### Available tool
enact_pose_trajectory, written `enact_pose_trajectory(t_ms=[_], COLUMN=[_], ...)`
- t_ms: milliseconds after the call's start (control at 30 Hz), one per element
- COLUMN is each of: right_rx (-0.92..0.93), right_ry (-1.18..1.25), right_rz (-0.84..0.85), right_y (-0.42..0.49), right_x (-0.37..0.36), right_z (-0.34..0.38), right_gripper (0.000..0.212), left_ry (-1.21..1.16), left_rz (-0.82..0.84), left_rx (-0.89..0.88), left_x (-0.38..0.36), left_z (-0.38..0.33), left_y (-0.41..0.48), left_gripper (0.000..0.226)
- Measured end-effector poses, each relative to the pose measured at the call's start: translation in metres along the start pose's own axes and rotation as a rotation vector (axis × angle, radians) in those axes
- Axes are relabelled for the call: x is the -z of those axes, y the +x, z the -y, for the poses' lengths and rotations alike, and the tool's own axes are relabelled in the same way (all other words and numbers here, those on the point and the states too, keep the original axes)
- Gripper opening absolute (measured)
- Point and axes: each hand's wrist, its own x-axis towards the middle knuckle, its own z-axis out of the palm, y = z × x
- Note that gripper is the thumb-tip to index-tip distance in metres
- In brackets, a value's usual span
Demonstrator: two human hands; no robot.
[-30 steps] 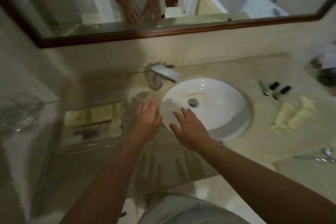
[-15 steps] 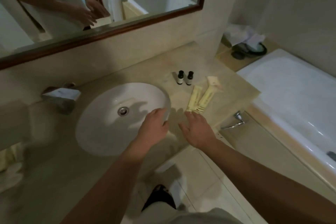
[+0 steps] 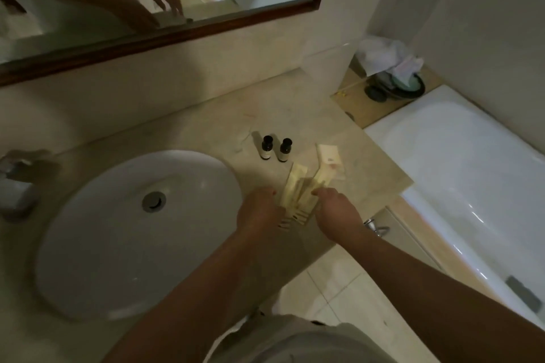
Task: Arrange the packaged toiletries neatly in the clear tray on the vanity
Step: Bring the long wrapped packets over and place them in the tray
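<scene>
Two long cream packets [image 3: 296, 186] lie on the beige vanity top [image 3: 295, 103] right of the sink, their near ends pushed together. My left hand [image 3: 259, 212] grips them from the left and my right hand [image 3: 339, 212] from the right, fingers curled onto them. A flat square cream packet [image 3: 329, 156] lies just behind them. Two small dark bottles [image 3: 275, 148] stand upright side by side further back. The clear tray is out of view.
A white round sink [image 3: 118, 244] fills the counter to the left, with the tap [image 3: 14, 186] at the far left edge. A white bathtub [image 3: 472, 171] lies to the right. A crumpled towel [image 3: 389, 59] sits behind it. A framed mirror [image 3: 165, 35] hangs above.
My view has swung right, away from the clear tray at the left. Both hands have moved from over the sink to the cream packets and closed in on them.
</scene>
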Motion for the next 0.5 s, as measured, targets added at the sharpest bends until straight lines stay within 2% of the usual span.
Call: enact_pose_trajectory(t_ms=[133, 233, 333, 400, 500], right_rx=[0.108, 0.228, 0.381, 0.498, 0.669], right_ry=[-0.055, -0.129, -0.236, -0.303, -0.394], right_rz=[-0.017, 0.014, 0.059, 0.069, 0.049], right_y=[0.025, 0.045, 0.065, 0.077, 0.092], right_x=[0.01, 0.016, 0.021, 0.026, 0.033], right_z=[-0.013, -0.016, -0.02, -0.023, -0.028], right_gripper=[0.044, 0.045, 0.039, 0.036, 0.029], left_ry=[0.115, 0.106, 0.199, 0.282, 0.282], left_rz=[-0.053, -0.084, -0.12, -0.089, -0.018], left_rx=[-0.058, -0.036, -0.002, 0.05, 0.236], left_x=[-0.018, -0.025, -0.028, -0.029, -0.031], left_z=[-0.005, -0.008, -0.016, -0.021, -0.03], left_y=[0.01, 0.015, 0.021, 0.02, 0.02], left_gripper=[0.044, 0.039, 0.038, 0.037, 0.026])
